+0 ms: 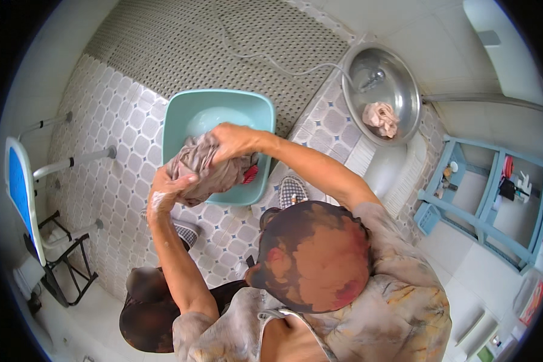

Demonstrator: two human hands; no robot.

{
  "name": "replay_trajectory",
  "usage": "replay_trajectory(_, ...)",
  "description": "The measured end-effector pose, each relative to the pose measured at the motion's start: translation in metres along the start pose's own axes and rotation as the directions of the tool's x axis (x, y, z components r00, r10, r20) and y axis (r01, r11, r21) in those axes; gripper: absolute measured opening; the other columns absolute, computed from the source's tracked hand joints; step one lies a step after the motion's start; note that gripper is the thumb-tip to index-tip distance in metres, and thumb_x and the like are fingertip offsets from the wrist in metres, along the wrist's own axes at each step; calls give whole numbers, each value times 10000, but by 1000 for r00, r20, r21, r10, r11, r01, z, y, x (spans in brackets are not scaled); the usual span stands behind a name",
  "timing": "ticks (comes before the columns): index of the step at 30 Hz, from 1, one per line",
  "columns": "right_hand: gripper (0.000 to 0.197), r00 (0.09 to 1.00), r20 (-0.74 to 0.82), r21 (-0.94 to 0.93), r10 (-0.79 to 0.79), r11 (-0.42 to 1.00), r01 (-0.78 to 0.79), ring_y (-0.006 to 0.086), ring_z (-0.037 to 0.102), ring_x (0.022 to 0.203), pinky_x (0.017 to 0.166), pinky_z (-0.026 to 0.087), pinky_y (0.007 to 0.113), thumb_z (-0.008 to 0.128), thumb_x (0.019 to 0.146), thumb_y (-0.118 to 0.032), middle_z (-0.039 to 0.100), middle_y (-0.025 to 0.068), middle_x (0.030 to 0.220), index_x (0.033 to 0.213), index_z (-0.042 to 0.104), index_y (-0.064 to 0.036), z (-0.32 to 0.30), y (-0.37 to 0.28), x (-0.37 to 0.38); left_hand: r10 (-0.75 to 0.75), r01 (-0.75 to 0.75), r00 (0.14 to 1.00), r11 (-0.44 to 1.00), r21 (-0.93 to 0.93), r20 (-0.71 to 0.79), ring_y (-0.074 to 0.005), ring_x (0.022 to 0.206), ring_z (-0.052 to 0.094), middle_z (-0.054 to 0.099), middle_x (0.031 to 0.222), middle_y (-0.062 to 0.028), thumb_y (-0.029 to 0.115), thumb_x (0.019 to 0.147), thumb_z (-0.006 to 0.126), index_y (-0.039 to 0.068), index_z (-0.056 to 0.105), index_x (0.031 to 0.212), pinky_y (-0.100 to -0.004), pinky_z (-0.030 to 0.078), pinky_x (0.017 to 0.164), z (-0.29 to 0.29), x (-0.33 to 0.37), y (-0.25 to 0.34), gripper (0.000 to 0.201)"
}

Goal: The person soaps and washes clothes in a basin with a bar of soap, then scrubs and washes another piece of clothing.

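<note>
A bunched, wet-looking greyish-pink cloth garment (200,166) is held over a teal plastic basin (269,123). My left hand (168,188) grips its near left side, with the thumb across the folds and white suds on the wrist. At its far right side, my right hand (232,142) is closed around the fabric. Cloudy, sudsy water (214,119) shows at the back of the basin. A small red patterned piece of cloth (250,174) peeks out beneath the garment's right edge. Folds hide some fingertips and what lies under the garment.
Right of the basin, a steel bowl (351,96) holds a crumpled pale pink cloth (380,117) beside a squat toilet (389,172). A hose (271,57) crosses the perforated grey mat (181,48). A blue shelf (482,199) stands right; a blue-seated chair (21,193) stands left.
</note>
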State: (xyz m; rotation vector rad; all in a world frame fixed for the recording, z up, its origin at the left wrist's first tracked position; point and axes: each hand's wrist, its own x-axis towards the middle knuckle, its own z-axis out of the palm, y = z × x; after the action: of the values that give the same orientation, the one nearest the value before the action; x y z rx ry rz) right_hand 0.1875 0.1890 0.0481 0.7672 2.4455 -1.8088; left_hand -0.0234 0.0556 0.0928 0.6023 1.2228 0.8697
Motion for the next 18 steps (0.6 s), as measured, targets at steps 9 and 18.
replay_trajectory(9, 380, 940, -324, 818, 112, 533, 219, 140, 624, 872, 838, 504, 267, 684, 748, -74, 680, 42, 988, 1120, 655, 2, -21, 47, 5, -59, 122, 957, 970, 209, -284, -141, 889, 623, 667, 1007, -70, 140, 807, 748, -27, 618, 1162, -277, 497, 824, -15, 21, -68, 413)
replay_trajectory(18, 239, 852, -283, -414, -440, 857, 305, 301, 680, 829, 710, 568, 383, 622, 797, -267, 657, 139, 868, 886, 658, -48, 92, -62, -8, 478, -102, 872, -30, -994, -104, -172, 915, 584, 618, 929, -22, 228, 927, 606, 40, 591, 907, -344, 463, 909, 82, 76, -71, 190)
